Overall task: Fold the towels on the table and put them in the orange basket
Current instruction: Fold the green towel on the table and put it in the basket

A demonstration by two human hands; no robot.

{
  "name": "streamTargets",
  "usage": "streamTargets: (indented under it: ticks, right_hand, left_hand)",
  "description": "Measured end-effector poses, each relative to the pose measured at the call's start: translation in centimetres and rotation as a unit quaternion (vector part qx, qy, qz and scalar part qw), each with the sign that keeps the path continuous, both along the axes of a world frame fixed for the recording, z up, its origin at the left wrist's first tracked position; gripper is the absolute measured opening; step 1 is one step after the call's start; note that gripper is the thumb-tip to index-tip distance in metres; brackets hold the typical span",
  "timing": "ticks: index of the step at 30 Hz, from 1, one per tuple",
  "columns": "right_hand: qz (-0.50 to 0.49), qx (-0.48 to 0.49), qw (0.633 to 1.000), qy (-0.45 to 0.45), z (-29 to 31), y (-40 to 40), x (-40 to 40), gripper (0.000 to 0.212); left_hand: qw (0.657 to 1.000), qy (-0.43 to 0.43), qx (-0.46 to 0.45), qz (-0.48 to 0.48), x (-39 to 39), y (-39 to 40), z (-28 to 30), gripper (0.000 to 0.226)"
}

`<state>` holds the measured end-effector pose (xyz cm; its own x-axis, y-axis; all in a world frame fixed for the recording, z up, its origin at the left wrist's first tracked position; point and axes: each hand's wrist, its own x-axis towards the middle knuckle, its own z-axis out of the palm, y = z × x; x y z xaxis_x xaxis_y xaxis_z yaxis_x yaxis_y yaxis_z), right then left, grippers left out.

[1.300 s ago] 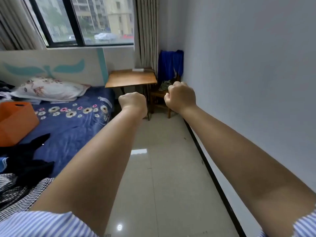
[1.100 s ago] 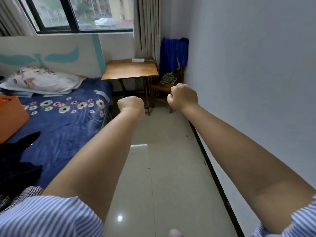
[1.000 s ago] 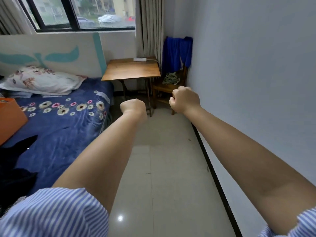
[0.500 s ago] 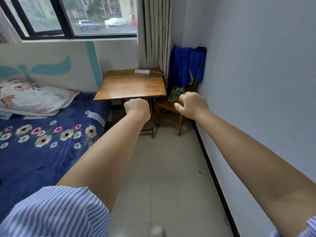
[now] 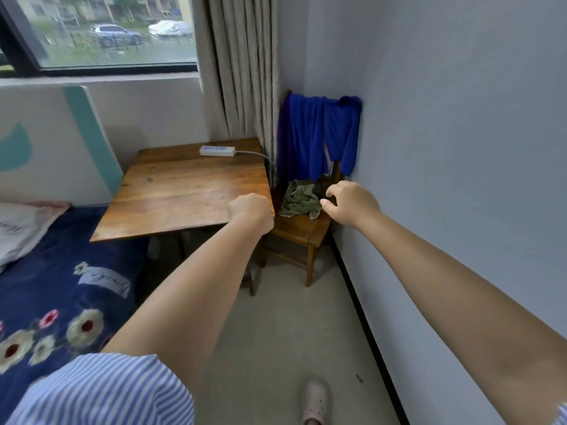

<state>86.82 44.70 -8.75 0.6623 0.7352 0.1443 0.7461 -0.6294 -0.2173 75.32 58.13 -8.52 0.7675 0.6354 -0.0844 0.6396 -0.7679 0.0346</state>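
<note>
Chair [image 5: 302,233], wooden, in the corner against the wall: this is the landmark for what follows. On its seat lies a crumpled olive-green towel [image 5: 299,200]; over its backrest hang blue cloths [image 5: 319,134], draped down toward the seat. No basket appears in the current head view. Just left of the chair stands the wooden worktop [image 5: 187,191], bare apart from a white power strip [image 5: 217,150] at its far edge, whose cable runs off toward the chair side. Left of the worktop and farther from the chair is the bed [image 5: 61,289] with a dark blue flowered cover and a pale pillow [image 5: 21,222].

Right hand [image 5: 349,204] is held above the chair seat, just beside the green towel, fingers [image 5: 325,207] loosely parted and curled, grasping nothing. Left hand [image 5: 250,211] is clenched into a fist over the worktop corner nearest the chair, with nothing visible in it. A pale shoe [image 5: 316,400] shows on the floor in front of the chair.

Compared with the frame 1.3 s earlier: the orange basket, then visible on the bed, has left the view; the chair and worktop now appear much closer and larger; the right hand, then a closed fist, has loosened.
</note>
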Motion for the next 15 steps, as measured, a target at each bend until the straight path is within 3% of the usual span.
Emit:
streamTargets:
  ticks: [4, 15]
  right_hand:
    - [0.009, -0.002, 0.999, 0.035, -0.9, 5.1, 9.7, 0.037]
    - [0.008, -0.038, 0.994, 0.099, -6.8, 17.6, 27.5, 0.033]
  left_hand:
    - [0.999, 0.031, -0.033, 0.016, 9.3, 5.3, -1.0, 0.026]
    - [0.992, 0.086, -0.083, 0.035, 25.3, 18.4, -6.7, 0.027]
